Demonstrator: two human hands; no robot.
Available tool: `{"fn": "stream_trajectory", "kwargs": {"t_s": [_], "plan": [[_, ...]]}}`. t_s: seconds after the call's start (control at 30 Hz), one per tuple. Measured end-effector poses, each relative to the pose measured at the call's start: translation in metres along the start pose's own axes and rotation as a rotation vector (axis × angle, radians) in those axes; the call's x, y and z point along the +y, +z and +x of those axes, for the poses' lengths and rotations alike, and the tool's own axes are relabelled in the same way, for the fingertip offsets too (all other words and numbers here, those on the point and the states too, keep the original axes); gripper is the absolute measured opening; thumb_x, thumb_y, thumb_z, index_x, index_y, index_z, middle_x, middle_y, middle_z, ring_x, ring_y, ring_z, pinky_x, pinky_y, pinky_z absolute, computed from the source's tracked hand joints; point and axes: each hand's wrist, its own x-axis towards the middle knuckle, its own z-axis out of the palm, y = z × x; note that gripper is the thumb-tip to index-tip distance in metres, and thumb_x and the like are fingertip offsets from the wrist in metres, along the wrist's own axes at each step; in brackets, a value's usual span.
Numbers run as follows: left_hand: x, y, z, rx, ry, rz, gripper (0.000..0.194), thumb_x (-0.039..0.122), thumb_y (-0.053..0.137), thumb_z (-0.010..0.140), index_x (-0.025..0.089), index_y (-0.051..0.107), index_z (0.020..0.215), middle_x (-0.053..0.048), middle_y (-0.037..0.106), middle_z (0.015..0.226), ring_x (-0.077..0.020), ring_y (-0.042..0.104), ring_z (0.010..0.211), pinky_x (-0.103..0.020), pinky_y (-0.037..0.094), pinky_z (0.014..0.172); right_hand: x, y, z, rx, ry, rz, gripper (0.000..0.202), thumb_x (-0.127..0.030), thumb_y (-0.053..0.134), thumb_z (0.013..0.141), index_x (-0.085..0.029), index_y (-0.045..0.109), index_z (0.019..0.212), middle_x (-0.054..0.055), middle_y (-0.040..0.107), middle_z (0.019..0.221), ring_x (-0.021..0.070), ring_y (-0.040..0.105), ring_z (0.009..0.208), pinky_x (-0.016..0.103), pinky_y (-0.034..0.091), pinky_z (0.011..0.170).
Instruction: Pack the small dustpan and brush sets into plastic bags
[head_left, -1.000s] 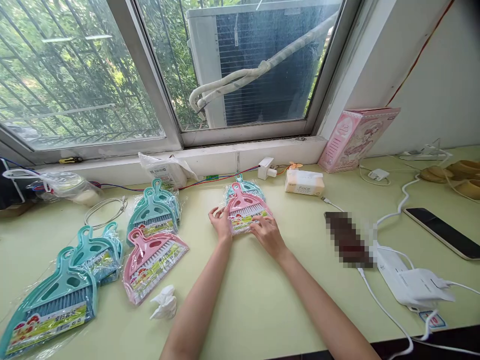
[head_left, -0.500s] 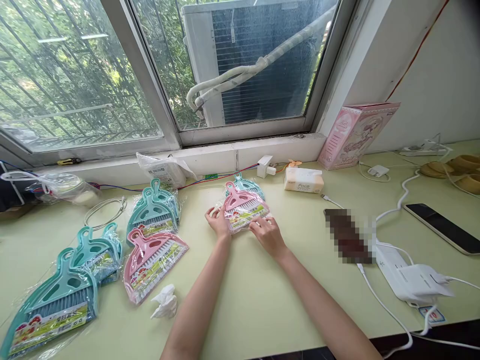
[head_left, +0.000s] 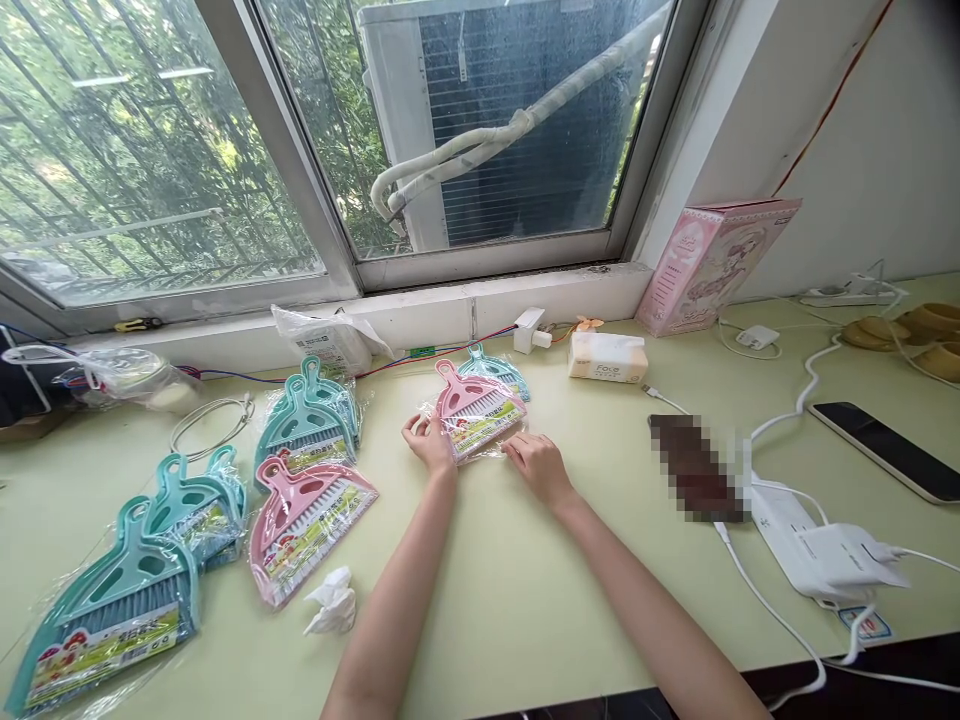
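A pink dustpan and brush set [head_left: 480, 412] in clear plastic wrap lies tilted in the middle of the table. My left hand [head_left: 430, 442] holds its left edge, the fingers partly hidden behind the wrap. At the lower right corner, my right hand [head_left: 537, 464] has its fingers closed on a loose bit of the clear wrap. Just behind the pink set, a teal dustpan set [head_left: 495, 368] is partly covered by it. Another pink dustpan set [head_left: 307, 530] lies to the left, beside a teal stack [head_left: 307, 420].
More wrapped teal dustpan sets [head_left: 112, 600] fill the left side, near a crumpled tissue [head_left: 331, 600]. Behind stand a tissue pack [head_left: 607, 358] and a pink box [head_left: 712, 265]. Phones, a white power strip [head_left: 787, 530] and cables lie on the right.
The pink set in my hands has shifted slightly left, showing more of the teal one behind. My right hand has moved from its edge to the wrap at the corner.
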Motion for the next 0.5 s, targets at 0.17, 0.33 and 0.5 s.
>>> {"fn": "stream_trajectory", "kwargs": {"t_s": [0.17, 0.33, 0.5], "plan": [[-0.001, 0.0, -0.001, -0.008, 0.014, -0.018, 0.044, 0.028, 0.077, 0.07, 0.022, 0.045, 0.099, 0.001, 0.055, 0.086, -0.0097, 0.058, 0.067, -0.023, 0.045, 0.064, 0.003, 0.001, 0.002, -0.043, 0.28, 0.431, 0.035, -0.04, 0.044, 0.097, -0.02, 0.067, 0.08, 0.003, 0.069, 0.077, 0.0146, 0.061, 0.057, 0.028, 0.045, 0.058], [-0.001, 0.002, -0.008, 0.01, 0.001, -0.018, 0.037, 0.026, 0.074, 0.073, 0.021, 0.045, 0.096, 0.001, 0.056, 0.087, -0.0094, 0.058, 0.068, -0.023, 0.045, 0.065, 0.005, 0.005, 0.006, -0.116, 0.668, 0.932, 0.034, -0.051, 0.063, 0.082, -0.018, 0.069, 0.084, 0.003, 0.069, 0.073, 0.0127, 0.06, 0.041, 0.026, 0.048, 0.041], [0.002, 0.005, -0.017, -0.037, 0.005, -0.051, 0.037, 0.029, 0.073, 0.074, 0.021, 0.044, 0.096, 0.0, 0.058, 0.088, -0.0107, 0.06, 0.07, -0.024, 0.046, 0.067, 0.006, 0.006, 0.01, -0.028, 0.821, 1.203, 0.034, -0.044, 0.073, 0.074, -0.018, 0.067, 0.095, 0.005, 0.073, 0.081, 0.0173, 0.07, 0.054, 0.029, 0.059, 0.055]]}}
